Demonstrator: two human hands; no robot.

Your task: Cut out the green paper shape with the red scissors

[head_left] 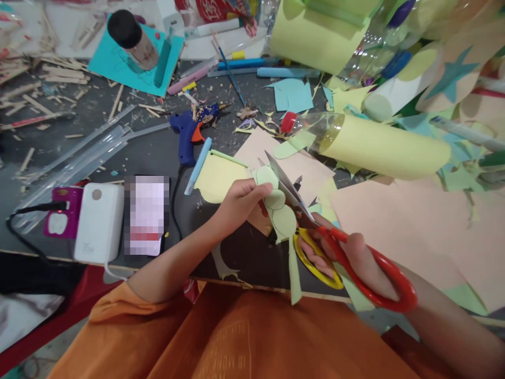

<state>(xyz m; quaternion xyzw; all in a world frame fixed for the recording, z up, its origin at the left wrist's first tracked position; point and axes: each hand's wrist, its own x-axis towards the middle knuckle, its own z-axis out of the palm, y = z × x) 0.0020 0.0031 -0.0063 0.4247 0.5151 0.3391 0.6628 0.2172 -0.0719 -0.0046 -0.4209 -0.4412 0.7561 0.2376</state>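
Observation:
Between thumb and fingers, my left hand [246, 199] pinches a piece of pale green paper [283, 220] with rounded, drawn outlines. A narrow strip of the same paper hangs down past the table edge. My right hand [335, 247] is wrapped round the red and yellow handles of a pair of scissors [374, 271]. The scissors' blades are parted and lie against the right side of the green paper, tips pointing up and left. Pink paper [262, 150] lies under the blades on the dark table.
A blue glue gun [184, 134] lies behind my left hand. A phone [147, 216] and a white power bank [98, 221] sit at the left. A paper-wrapped bottle [386, 145] lies at the right, near large pink sheets [402, 231]. Wood scraps [59, 73] litter the far left.

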